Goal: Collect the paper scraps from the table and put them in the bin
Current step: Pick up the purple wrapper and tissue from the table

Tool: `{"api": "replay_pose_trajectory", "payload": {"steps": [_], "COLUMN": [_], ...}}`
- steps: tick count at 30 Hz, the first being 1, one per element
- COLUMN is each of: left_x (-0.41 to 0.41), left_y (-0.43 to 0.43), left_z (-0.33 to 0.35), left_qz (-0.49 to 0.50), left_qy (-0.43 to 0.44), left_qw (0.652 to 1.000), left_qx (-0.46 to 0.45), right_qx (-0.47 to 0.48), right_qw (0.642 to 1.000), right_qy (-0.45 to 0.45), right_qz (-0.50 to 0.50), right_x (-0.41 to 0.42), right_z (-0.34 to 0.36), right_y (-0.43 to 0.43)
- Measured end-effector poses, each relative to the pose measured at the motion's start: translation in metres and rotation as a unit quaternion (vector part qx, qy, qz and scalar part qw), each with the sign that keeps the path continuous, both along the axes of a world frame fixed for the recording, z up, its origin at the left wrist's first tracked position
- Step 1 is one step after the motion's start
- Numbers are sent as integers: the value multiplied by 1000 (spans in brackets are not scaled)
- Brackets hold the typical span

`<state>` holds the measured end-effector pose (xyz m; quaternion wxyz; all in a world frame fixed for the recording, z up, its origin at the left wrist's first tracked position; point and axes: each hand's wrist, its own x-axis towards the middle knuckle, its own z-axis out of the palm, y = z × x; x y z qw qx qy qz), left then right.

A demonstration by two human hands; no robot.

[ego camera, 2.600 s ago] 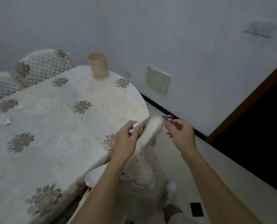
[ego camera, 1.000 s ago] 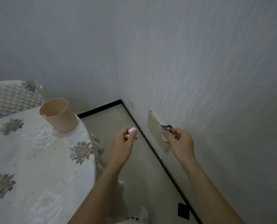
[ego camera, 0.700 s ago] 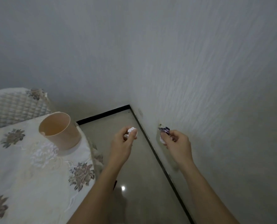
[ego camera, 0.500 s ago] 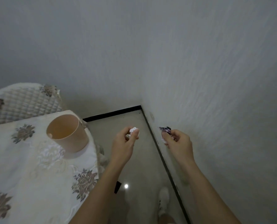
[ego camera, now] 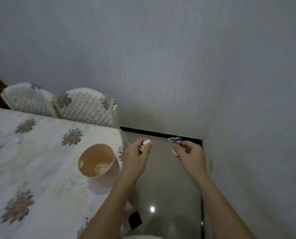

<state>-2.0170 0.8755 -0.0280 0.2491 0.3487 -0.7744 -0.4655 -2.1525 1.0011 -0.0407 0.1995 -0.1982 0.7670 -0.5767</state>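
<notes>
A small peach bin (ego camera: pixel 98 165) stands on the table (ego camera: pixel 40 161) near its right edge, with crumpled paper inside. My left hand (ego camera: pixel 136 157) is just right of the bin, over the table's edge, pinching a white paper scrap (ego camera: pixel 145 142) at its fingertips. My right hand (ego camera: pixel 189 155) is further right over the floor, closed on a white and purple paper scrap (ego camera: pixel 175 140). A tiny white scrap (ego camera: pixel 17 140) lies on the cloth far to the left.
The table wears a cream cloth with brown flower patterns. Two quilted chair backs (ego camera: pixel 85 107) stand behind it against the wall. A glossy grey floor (ego camera: pixel 168 178) with a black skirting line fills the corner on the right, walls close on two sides.
The view has swung left and closer to the table, so the bin now sits right beside my left hand and its inside shows. Both hands still hold their scraps.
</notes>
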Motion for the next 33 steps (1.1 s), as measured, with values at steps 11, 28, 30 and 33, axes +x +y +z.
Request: {"api": "replay_pose_trajectory", "payload": {"steps": [11, 28, 30, 33], "left_x": [74, 139, 136, 132], "left_y": [-69, -112, -120, -130], "left_z": [-1, -7, -12, -22], "left_qz": [260, 263, 243, 207], "left_qy": [-51, -259, -292, -354], "left_qw": [964, 913, 903, 888], "left_qx": [-39, -173, -204, -210], "right_qx": [31, 98, 112, 162], "right_qw": [968, 894, 860, 816], "right_qy": [7, 264, 354, 412], "right_qz": [250, 348, 350, 372], "right_x": [18, 94, 93, 94], "right_z": [-7, 5, 2, -1], "right_y": [-150, -225, -227, -229]}}
